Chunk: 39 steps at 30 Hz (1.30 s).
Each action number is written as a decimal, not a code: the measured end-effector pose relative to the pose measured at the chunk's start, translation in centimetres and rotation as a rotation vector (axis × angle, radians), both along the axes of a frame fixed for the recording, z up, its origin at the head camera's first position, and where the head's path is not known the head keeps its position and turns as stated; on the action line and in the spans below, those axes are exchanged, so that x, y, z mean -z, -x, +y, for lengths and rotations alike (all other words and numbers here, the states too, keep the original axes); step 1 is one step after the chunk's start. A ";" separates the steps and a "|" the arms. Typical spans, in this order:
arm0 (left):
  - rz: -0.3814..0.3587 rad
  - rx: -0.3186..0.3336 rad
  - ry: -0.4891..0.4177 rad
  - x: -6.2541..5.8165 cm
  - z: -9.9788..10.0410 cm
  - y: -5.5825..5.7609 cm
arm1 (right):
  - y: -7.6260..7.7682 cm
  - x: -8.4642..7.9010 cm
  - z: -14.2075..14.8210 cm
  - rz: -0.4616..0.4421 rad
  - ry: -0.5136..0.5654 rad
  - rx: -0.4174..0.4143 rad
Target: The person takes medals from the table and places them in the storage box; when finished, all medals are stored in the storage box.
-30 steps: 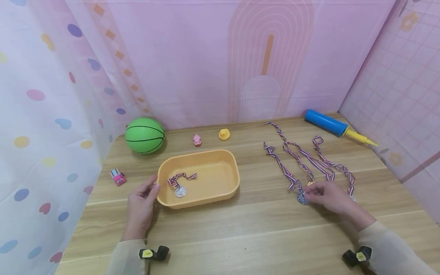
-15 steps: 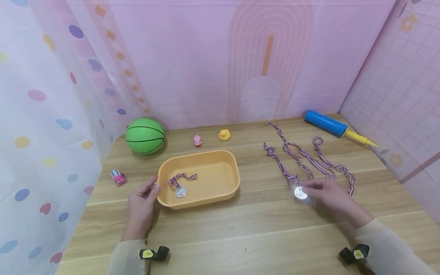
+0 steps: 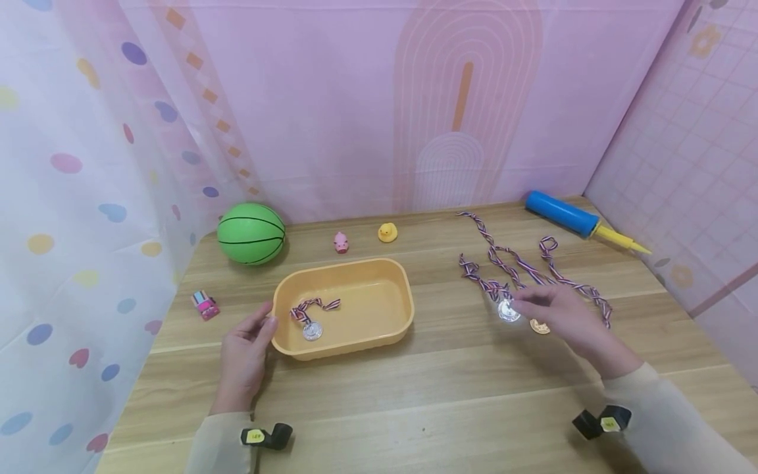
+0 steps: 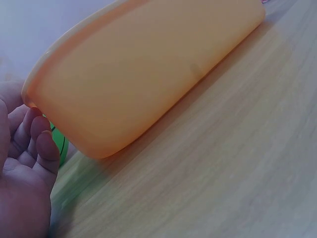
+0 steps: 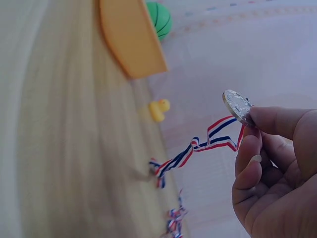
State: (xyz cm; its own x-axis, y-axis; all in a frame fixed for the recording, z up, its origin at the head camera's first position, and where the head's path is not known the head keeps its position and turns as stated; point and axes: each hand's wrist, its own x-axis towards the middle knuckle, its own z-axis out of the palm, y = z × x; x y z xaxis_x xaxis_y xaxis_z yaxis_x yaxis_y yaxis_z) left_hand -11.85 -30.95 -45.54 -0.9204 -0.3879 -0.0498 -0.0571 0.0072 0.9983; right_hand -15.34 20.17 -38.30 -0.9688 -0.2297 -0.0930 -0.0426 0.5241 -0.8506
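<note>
A silver medal is pinched at its edge between the thumb and fingers of my right hand. In the right wrist view its red, white and blue ribbon slants from the held disc down to the wooden table. My left hand grips the left rim of an orange plastic basin, thumb at the lip and fingers curled beneath it. Inside the basin lies another silver medal with a twisted ribbon. A gold medal shows on the table, partly covered by my right hand.
Twisted ribbons spread over the table's right side. Behind them rests a blue pump with a yellow nozzle. A yellow duck, a pink pig, a green ball and a pink toy car stand around the basin.
My right hand has raised the silver medal, drawing it up and slightly left, and its ribbon bunches along behind. The gold medal has come back into sight. My left hand keeps still on the basin.
</note>
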 end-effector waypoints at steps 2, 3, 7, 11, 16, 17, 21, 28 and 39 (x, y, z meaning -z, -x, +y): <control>0.006 -0.001 -0.004 0.0 0.0 0.0 | 0.1 -0.6 -0.3 -0.018 0.020 0.007; 0.011 -0.002 -0.006 0.0 0.1 0.0 | 0.2 -0.9 -0.5 -0.023 0.019 0.008; 0.035 -0.011 -0.011 0.1 0.1 0.1 | 0.5 -1.9 -1.0 -0.042 0.043 0.015; 0.037 -0.010 -0.009 0.1 0.1 0.1 | 0.7 -2.9 -1.8 -0.030 0.090 0.017; 0.020 0.000 -0.001 0.1 0.0 0.1 | 1.0 -4.0 -2.7 0.017 0.144 0.003; 0.020 0.003 -0.002 0.1 0.1 0.1 | 1.0 -4.1 -2.9 0.028 0.153 0.000; 0.018 0.012 -0.002 0.0 0.0 0.1 | 1.3 -4.8 -3.6 0.056 0.196 -0.008; -0.002 0.021 0.027 0.0 0.0 0.1 | 1.6 -6.1 -4.8 0.053 0.216 -0.006; 0.019 -0.005 -0.001 0.0 0.0 0.1 | 2.0 -8.7 -7.0 0.046 0.225 -0.003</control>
State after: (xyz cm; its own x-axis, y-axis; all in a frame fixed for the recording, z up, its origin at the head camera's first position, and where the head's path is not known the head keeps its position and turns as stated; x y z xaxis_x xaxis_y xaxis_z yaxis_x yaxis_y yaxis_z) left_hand -11.97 -30.92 -45.55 -0.9191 -0.3928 -0.0325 -0.0378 0.0059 0.9993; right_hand -17.37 13.20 -29.63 -0.9700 -0.2429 0.0049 -0.0851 0.3210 -0.9433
